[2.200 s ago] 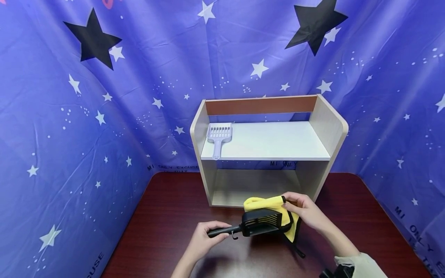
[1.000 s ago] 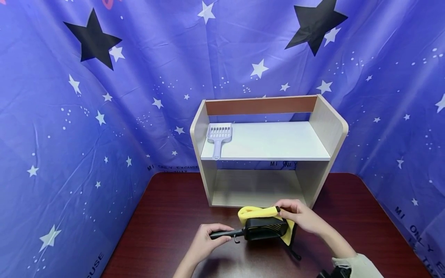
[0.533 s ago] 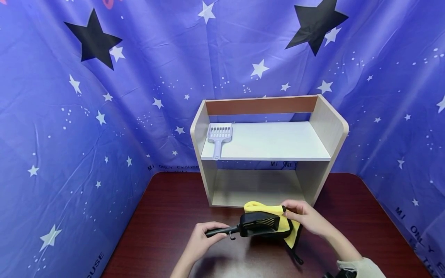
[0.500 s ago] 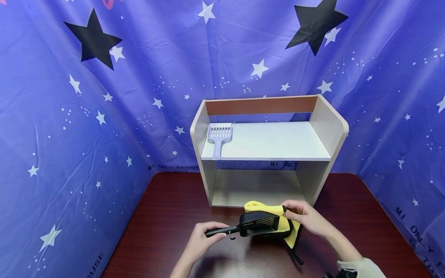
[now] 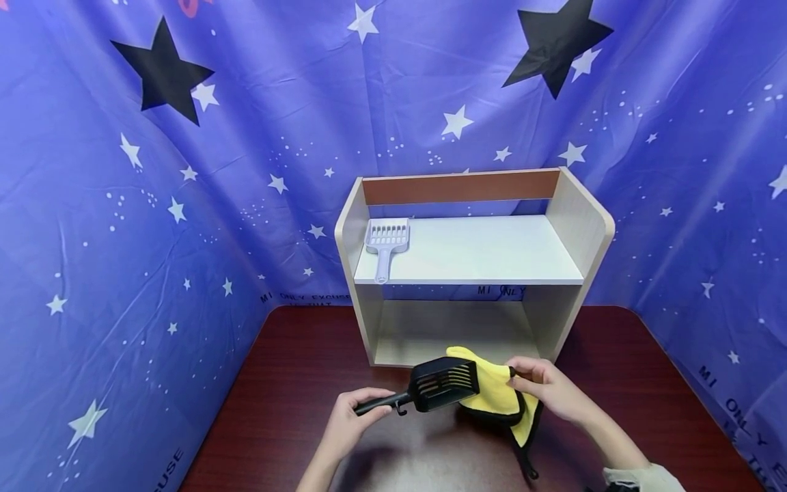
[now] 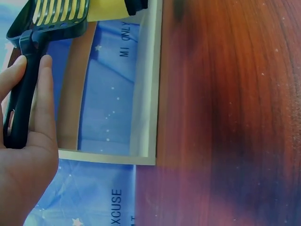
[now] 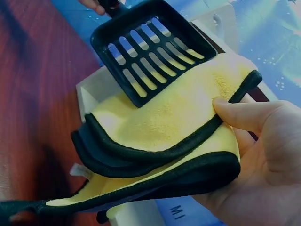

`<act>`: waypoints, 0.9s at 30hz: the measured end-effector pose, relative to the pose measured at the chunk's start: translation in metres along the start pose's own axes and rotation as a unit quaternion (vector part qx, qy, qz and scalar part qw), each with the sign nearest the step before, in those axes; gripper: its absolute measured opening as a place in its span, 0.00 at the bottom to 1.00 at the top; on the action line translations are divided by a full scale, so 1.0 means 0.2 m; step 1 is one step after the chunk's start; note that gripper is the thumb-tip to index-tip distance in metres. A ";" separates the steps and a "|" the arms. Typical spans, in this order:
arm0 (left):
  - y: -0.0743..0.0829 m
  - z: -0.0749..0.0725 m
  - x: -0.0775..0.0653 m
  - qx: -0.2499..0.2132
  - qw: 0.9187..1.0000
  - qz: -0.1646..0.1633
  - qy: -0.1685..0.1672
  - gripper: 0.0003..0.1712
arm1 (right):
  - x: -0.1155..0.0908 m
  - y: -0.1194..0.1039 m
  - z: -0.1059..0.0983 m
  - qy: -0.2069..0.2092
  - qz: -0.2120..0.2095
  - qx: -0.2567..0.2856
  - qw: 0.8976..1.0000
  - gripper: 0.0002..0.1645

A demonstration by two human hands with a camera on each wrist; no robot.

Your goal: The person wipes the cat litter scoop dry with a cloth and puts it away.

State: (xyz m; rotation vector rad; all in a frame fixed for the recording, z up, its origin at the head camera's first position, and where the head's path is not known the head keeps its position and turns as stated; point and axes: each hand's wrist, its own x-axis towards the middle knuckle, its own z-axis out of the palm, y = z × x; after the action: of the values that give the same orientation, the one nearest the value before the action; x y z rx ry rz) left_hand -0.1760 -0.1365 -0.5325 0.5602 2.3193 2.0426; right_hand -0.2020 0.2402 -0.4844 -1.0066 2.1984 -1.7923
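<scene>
A black slotted litter scoop (image 5: pixel 444 384) is held up over the table, its handle (image 6: pixel 24 101) pinched between the thumb and fingers of my left hand (image 5: pixel 346 418). My right hand (image 5: pixel 550 389) pinches a folded yellow cloth (image 7: pixel 174 117) with black edging by its upper corner. The cloth droops in loose layers, and a black loop strap (image 5: pixel 527 465) dangles from its lower end. In the right wrist view the scoop's slotted head (image 7: pixel 150 52) overlaps the cloth's upper left edge. Yellow shows through several of the slots.
A wooden two-tier shelf (image 5: pixel 467 280) stands at the back of the dark red table (image 5: pixel 295 369). On its white upper board lies a pale lavender litter scoop (image 5: pixel 387 239), at the left end. A blue star-patterned curtain (image 5: pixel 277 137) hangs behind and at both sides.
The scoop has moved left and up from the cloth, its slotted face turning more into view. The cloth and right hand have shifted slightly right. Both hands keep their holds.
</scene>
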 end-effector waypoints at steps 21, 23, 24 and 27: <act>0.00 0.14 0.05 -0.227 0.963 -0.090 0.110 0.27 | 0.10 0.05 0.27 0.310 0.038 0.072 0.947 0.07; -0.01 0.17 0.05 -0.234 0.962 -0.102 0.100 0.27 | 0.12 0.05 0.29 0.311 0.048 0.079 0.946 0.07; -0.02 0.18 0.05 -0.233 0.962 -0.105 0.093 0.27 | 0.13 0.05 0.30 0.314 0.053 0.080 0.944 0.07; -0.03 0.21 0.04 -0.231 0.964 -0.111 0.075 0.28 | 0.15 0.05 0.31 0.322 0.071 0.079 0.941 0.09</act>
State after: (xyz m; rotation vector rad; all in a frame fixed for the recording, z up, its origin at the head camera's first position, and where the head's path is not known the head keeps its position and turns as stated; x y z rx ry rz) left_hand -0.1752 -0.0938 -0.5423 0.1243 1.7613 2.4553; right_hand -0.1990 0.1734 -0.5025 -0.2208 2.3025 -2.4224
